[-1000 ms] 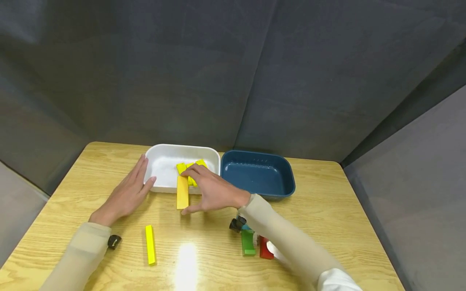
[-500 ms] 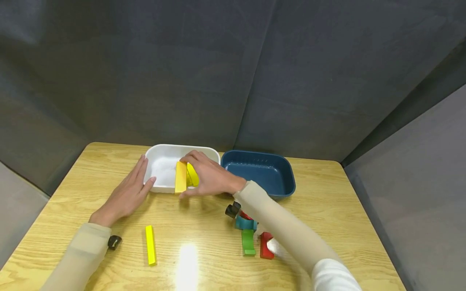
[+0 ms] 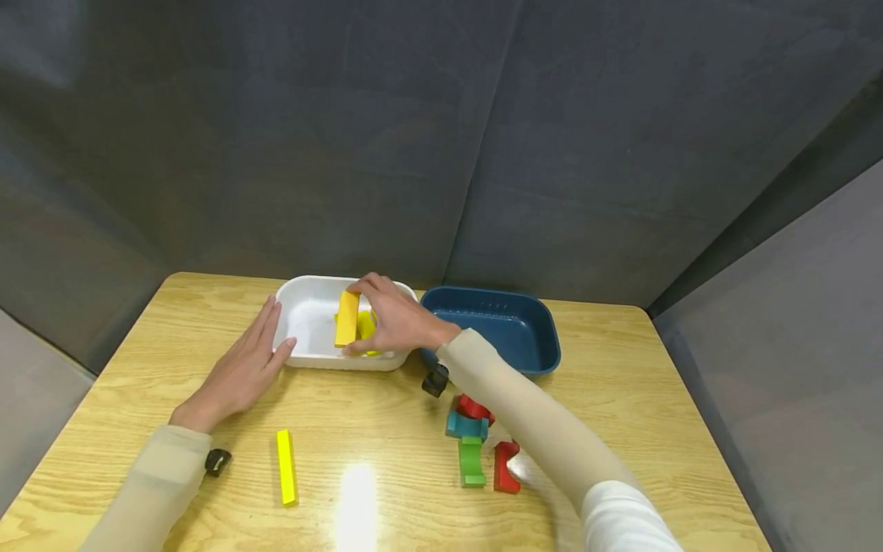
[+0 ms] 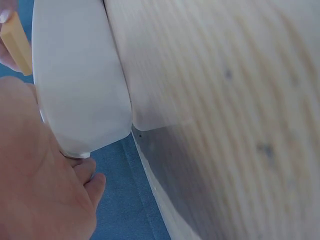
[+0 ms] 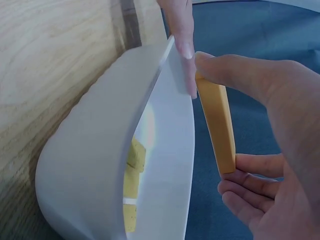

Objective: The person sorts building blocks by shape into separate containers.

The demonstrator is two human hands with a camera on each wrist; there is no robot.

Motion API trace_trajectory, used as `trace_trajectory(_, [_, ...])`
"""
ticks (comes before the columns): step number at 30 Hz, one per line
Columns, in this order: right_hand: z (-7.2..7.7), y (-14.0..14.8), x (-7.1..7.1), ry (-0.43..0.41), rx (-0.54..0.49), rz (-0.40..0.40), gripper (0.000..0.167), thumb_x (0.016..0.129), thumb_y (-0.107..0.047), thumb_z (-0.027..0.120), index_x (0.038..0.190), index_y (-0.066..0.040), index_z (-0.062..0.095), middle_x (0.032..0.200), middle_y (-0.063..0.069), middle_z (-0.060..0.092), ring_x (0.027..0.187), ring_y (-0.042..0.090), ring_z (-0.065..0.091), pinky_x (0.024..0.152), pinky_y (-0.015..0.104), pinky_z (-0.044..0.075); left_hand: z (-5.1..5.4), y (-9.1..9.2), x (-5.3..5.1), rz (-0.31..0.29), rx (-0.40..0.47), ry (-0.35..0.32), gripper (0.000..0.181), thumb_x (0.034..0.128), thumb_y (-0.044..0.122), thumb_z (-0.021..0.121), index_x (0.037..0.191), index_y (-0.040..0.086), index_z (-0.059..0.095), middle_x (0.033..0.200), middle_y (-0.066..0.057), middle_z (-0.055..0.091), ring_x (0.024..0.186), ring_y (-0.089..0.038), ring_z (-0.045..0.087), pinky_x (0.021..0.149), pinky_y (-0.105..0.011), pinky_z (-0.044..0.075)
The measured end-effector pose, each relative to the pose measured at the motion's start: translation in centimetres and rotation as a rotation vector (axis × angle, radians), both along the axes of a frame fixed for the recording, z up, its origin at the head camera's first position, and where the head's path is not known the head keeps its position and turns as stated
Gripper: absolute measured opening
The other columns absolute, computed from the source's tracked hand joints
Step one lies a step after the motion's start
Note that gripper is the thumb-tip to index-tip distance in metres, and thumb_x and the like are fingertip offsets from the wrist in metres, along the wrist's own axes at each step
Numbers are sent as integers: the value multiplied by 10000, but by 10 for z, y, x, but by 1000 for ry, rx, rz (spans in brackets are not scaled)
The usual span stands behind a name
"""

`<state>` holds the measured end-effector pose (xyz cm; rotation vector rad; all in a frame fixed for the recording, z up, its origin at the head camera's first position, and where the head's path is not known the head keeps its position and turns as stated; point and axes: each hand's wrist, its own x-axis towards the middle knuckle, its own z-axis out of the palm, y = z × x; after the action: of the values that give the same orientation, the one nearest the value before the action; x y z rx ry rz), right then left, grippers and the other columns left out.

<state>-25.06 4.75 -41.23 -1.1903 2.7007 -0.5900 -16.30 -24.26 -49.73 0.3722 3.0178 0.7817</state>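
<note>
The right hand (image 3: 402,320) pinches a yellow-orange block (image 3: 347,318) by its two ends, thumb at the near end, above the white tray (image 3: 298,358). In the right wrist view the block (image 5: 217,125) hangs between thumb and fingers of the right hand (image 5: 295,115), beside the tray wall (image 5: 90,140). Yellow blocks (image 5: 131,180) lie inside the tray, partly hidden in the head view by the right hand. With fingers straight, the left hand (image 3: 237,372) rests against the tray's left end; the left wrist view shows the left hand (image 4: 45,170) touching the tray (image 4: 80,75).
A dark blue tray (image 3: 490,330) stands right of the white one. One long yellow block (image 3: 286,468) lies on the table near the left forearm. Green (image 3: 472,461), blue (image 3: 467,425) and red (image 3: 506,468) notched blocks lie near the right forearm, with another red block (image 3: 474,408) behind the blue.
The right hand has carried the yellow-orange block away from the table's near side, from the white tray's near rim to above its inside. The left hand has stayed in place.
</note>
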Motion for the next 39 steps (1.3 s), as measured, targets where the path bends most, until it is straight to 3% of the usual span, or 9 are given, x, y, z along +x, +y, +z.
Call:
trace_trajectory(9, [-8, -4, -12, -11, 21, -26, 970, 822, -585, 881, 1568, -105, 487, 1469, 29, 499, 1308, 189, 467, 1118, 353, 517, -1, -1, 1, 3, -7, 0, 809, 1161, 521, 317, 1718, 77, -66, 1793, -52, -179, 1644, -441, 63, 1271, -683, 196])
trace_trajectory(13, [-10, -6, -15, -27, 42, -47, 970, 829, -600, 863, 1576, -113, 481, 1482, 22, 493, 1311, 180, 460, 1116, 342, 522, 0, -1, 2, -4, -6, -4, 808, 1163, 512, 321, 1716, 67, -66, 1797, -102, -152, 1643, -446, 63, 1269, -686, 196])
trace_trajectory(24, [-23, -6, -19, -8, 78, -42, 988, 810, -620, 880, 1557, -110, 484, 1445, 32, 507, 1271, 192, 490, 1136, 342, 488, 1, 1, 2, -2, -3, -13, 811, 1161, 517, 318, 1716, 68, -69, 1796, -91, -163, 1645, -438, 56, 1267, -691, 196])
trace_trajectory(39, [-29, -8, -22, -1, 75, -46, 1030, 817, -625, 873, 1593, -96, 450, 1469, 49, 491, 1274, 197, 479, 1145, 363, 485, 3, 0, 1, -4, -4, -2, 806, 1164, 508, 317, 1716, 58, -59, 1792, -62, -181, 1644, -443, 59, 1269, -688, 193])
